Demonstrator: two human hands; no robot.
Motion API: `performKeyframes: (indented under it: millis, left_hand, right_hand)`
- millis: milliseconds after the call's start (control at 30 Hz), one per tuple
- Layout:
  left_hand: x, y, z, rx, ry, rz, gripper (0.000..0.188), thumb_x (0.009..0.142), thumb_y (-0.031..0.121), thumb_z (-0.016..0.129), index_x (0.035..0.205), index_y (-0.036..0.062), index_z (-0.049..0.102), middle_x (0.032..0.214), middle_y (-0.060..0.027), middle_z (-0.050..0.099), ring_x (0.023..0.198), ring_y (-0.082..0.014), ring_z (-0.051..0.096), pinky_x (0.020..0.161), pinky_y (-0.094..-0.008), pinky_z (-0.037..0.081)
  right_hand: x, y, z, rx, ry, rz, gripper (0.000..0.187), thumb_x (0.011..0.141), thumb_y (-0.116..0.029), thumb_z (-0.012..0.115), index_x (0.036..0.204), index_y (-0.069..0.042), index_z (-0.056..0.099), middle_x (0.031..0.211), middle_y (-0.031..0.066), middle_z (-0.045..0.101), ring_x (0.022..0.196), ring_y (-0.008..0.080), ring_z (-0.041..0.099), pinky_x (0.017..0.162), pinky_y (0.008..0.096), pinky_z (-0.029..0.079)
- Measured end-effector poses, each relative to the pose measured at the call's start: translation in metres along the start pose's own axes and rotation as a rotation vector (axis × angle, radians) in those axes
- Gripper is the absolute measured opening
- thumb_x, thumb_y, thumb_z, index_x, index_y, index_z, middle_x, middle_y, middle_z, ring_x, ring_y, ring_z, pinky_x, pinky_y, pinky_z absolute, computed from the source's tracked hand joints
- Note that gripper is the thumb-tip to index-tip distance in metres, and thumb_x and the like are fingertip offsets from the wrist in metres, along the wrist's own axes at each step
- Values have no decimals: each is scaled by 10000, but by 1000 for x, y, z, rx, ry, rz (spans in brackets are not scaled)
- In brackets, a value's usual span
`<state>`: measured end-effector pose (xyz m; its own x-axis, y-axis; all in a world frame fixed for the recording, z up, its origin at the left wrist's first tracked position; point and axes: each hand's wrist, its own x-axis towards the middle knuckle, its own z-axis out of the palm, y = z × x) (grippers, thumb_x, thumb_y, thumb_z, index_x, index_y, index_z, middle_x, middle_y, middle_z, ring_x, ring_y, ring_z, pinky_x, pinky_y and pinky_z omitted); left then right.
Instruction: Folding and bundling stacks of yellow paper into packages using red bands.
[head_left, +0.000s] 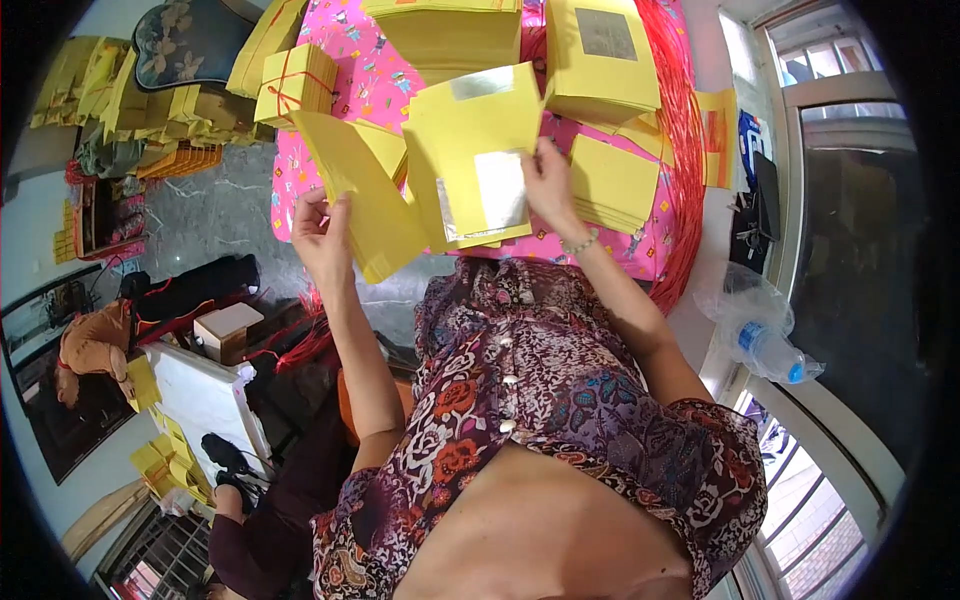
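Note:
My left hand (322,228) pinches the left edge of a yellow paper sheet (372,215), thumb in front and fingers curled behind. That sheet slants and bends over the near edge of the table. My right hand (549,185) is closed on the right edge of another yellow sheet with silver foil patches (470,140), just beside its large patch. The foil-patched sheet lies partly behind the slanted one. A low stack of yellow paper (613,183) is to the right of my right hand. Some fingertips of both hands are hidden by the paper.
A pink patterned cloth (292,190) covers the table. Thick yellow paper stacks (445,40) stand at its far side, with a red-tied bundle (296,85) at left. Red strings (685,150) hang along the right edge. A plastic bottle (770,350) lies by the window. Another person's sleeve (265,535) shows lower left.

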<state>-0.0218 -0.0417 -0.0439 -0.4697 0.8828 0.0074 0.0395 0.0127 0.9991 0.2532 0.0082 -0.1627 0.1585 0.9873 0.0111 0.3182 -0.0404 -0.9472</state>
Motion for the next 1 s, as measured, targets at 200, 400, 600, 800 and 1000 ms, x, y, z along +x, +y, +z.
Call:
performKeyframes:
  millis: [200,400,600,800,1000]
  left_hand:
    - [-5,-14,28,315,-121,72,108,848,103,681,929,43,644,687,4,605,561,-50,526,498,-215,413]
    - [-17,-61,87,475,-334,-102,163,836,134,717,950,33,661,694,1,615,591,-55,546,506,-219,421]
    - [-22,-116,96,-126,-412,-557,267,844,149,755,1022,-34,676,770,10,646,673,-61,582,591,-210,469]
    - [-23,-111,95,-183,-396,-613,280,864,162,735,1054,-40,695,889,-51,700,754,-100,632,684,-231,519]
    - [-25,-117,90,-203,-360,-609,254,877,191,724,1004,-28,713,873,-44,698,744,-91,621,672,-236,509]
  right_hand:
    - [18,14,-55,233,163,8,159,939,-46,482,1071,2,557,937,55,629,853,107,558,748,279,458]
    - [11,17,-86,303,134,136,238,945,-26,453,1163,18,538,1041,53,641,931,107,565,832,252,442]
    - [-4,19,-78,393,86,204,214,953,-60,458,1125,13,561,1041,43,638,939,93,551,827,249,437]
    - [-8,20,-71,407,6,284,257,971,-67,456,1196,11,553,1146,48,629,1045,111,552,937,266,411]
    - [-8,14,-68,344,-7,266,222,971,-74,460,1149,18,557,1113,49,637,1003,105,566,892,254,432]
